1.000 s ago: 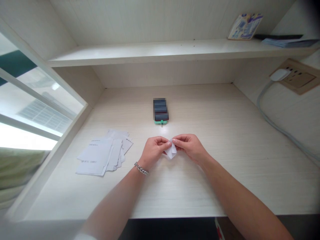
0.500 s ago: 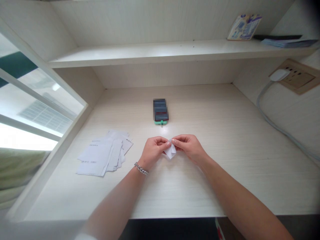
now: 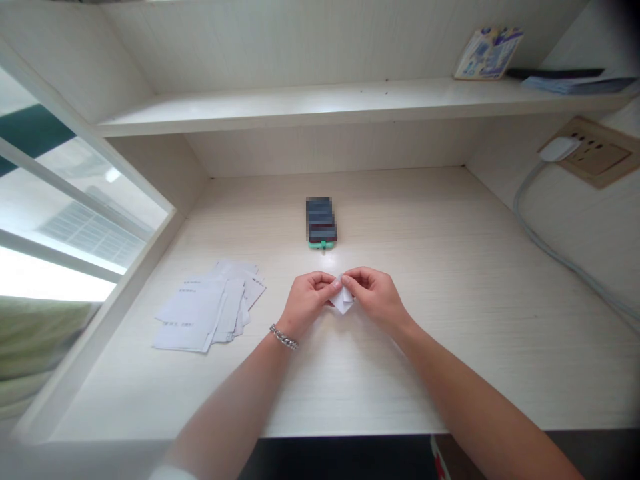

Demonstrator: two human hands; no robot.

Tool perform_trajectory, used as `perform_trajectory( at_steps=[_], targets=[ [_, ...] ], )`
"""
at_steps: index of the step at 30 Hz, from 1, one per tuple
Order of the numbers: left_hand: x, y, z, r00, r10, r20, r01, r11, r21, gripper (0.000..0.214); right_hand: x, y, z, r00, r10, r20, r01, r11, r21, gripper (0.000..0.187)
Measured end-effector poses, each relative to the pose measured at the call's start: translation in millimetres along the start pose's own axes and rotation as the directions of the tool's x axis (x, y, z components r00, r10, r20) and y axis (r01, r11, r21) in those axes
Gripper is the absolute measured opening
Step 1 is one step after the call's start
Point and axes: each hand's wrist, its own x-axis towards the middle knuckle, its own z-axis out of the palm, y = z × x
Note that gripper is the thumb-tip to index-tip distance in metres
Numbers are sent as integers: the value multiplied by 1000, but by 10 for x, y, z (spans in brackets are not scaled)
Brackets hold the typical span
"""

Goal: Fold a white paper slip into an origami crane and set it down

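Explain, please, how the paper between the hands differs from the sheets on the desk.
The folded paper is pinched by the left hand and right hand; the pile of sheets lies untouched on the desk. The folded paper is small and creased; the sheets are larger and flat, with print. Both are white.

My left hand [image 3: 306, 301] and right hand [image 3: 376, 297] meet mid-desk, both pinching a folded paper scrap [image 3: 343, 301]. To their right I see the desk [image 3: 450, 267] lying bare up to the cable [image 3: 545, 247] that runs along the right wall. To the left, a loose pile of papers [image 3: 205, 308] blocks a low sweep. Straight ahead a phone [image 3: 321, 223] sits near the hands, with bare wood behind it. The shelf [image 3: 320, 105] overhead caps any high reach toward the back.
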Motion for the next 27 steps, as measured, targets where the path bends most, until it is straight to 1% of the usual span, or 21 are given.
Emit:
perform_trajectory(
  at_steps=[4,6,8,10,13,15,19,24,27],
  targets=[
    [-9,18,23,1000,3,2,-3,1000,-5,34,-53,-66,18,996,-44,-78,36,995,-93,21],
    [-12,22,23,1000,3,2,-3,1000,16,35,-69,-84,25,993,-65,-100,54,993,-108,21],
    [-11,18,16,1000,5,0,-5,999,37,35,-65,-77,26,993,-71,-98,62,994,-91,20],
    [-7,7,5,1000,11,-2,-10,999,51,34,-39,-45,20,998,-33,-61,32,999,-18,20],
    [1,-7,-12,1000,22,-14,-21,998,67,33,14,17,0,997,70,41,-75,988,132,23],
    [5,-11,-20,999,33,-30,-31,997,71,34,38,45,-11,992,91,87,-104,984,147,24],
    [12,-14,-29,998,48,-35,-46,997,69,34,46,66,-26,991,51,124,-53,998,15,23],
    [19,-22,-18,998,57,0,-57,996,72,29,16,54,-35,994,32,104,-20,993,-113,22],
    [19,-16,-8,995,94,-19,-92,991,102,26,-23,16,-21,994,-3,111,22,985,-170,22]
  ],
)
